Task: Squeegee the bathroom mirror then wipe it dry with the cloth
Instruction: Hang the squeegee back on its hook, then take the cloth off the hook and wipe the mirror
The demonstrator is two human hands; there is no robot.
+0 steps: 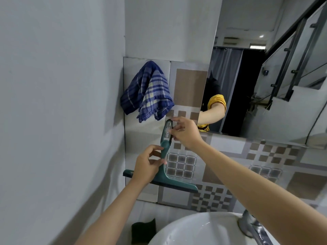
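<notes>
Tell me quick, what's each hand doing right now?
Left hand: closed on the green squeegee handle.
Right hand: fingers pinching the top of the squeegee handle at its wall hook.

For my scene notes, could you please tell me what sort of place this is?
Most likely a home bathroom: a white washbasin with a metal tap, a wall mirror above patterned tiles, and a checked cloth hanging beside it.
</notes>
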